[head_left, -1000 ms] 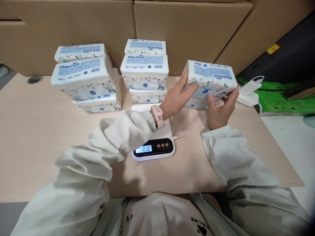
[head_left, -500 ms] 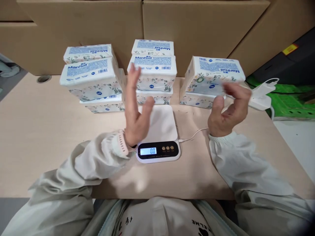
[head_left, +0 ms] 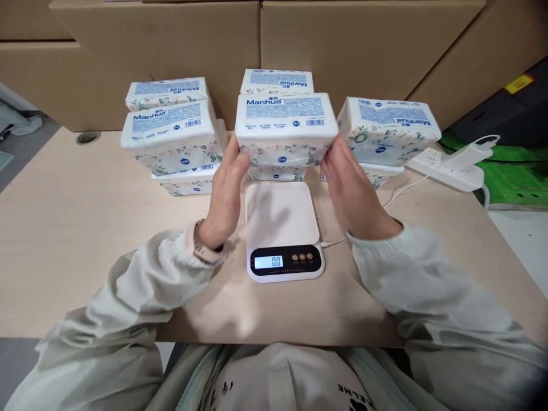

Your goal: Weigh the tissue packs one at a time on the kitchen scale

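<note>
Between my two hands is a white and blue tissue pack (head_left: 286,128) from the middle stack, seen just above another tissue pack (head_left: 276,173). My left hand (head_left: 228,191) is closed against its left end, and my right hand (head_left: 349,185) presses the right end. Nearer to me lies a white kitchen scale (head_left: 282,217), its platform bare and its lit display (head_left: 269,262) reading 0.0. Behind the held pack another tissue pack (head_left: 277,81) shows its printed top.
More tissue packs stand stacked at the left (head_left: 171,137) and right (head_left: 387,131). Cardboard boxes (head_left: 171,40) form a wall behind. A white power strip (head_left: 449,168) lies at the right, and a cable (head_left: 338,242) runs from the scale. A green crate (head_left: 514,177) sits beyond the table.
Both hands have moved in from either side onto the ends of the middle front tissue pack, which now appears slightly raised and nearer. The view has shifted a little left.
</note>
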Tool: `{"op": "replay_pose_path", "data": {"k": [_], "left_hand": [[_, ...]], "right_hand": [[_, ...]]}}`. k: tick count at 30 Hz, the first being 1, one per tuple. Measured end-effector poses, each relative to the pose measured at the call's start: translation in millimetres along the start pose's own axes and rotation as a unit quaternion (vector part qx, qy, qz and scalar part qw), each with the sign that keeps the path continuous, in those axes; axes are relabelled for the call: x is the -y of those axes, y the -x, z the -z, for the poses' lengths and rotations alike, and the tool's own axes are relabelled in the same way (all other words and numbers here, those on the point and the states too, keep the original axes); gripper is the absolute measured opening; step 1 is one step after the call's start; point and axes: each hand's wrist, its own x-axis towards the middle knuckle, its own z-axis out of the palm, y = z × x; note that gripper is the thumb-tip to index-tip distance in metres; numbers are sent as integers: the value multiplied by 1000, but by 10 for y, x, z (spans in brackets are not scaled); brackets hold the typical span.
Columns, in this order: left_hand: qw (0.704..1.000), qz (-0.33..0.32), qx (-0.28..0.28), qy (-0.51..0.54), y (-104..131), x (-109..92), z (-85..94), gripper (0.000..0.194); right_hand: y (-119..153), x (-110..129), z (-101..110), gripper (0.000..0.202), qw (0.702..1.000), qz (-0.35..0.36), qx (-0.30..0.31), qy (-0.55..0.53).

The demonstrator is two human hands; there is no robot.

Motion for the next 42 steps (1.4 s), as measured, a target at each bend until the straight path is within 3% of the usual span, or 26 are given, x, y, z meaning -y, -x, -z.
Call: {"op": "replay_pose_path", "data": {"k": [2, 5, 10, 14, 17, 21, 32, 42], "left_hand": [[1000, 26, 6, -5, 334, -188, -30, 54], [996, 81, 15, -19, 810, -354, -67, 59], [991, 126, 31, -15, 1224, -304, -69, 66], [993, 112, 29, -31, 1285, -174, -21, 69], [997, 60, -7, -49, 1297, -104, 24, 64], [995, 74, -53, -41, 1311, -86, 54, 57], [993, 96, -64, -35, 1324, -94, 43, 56], [991, 111, -70, -23, 1332, -78, 47, 55]], "right_hand": [[329, 125, 16, 55, 999, -22, 39, -29], [798, 163, 39, 62, 996, -60, 46, -48], [1175, 21, 45, 66, 989, -107, 77, -63], [1239, -59, 68, 57, 995, -80, 21, -53], [1264, -108, 109, 44, 994, -33, -95, -44], [1263, -191, 160, 34, 975, -11, -219, -21], [1283, -158, 123, 39, 972, -18, -234, 21], [1247, -117, 125, 39, 968, -35, -246, -26]]}}
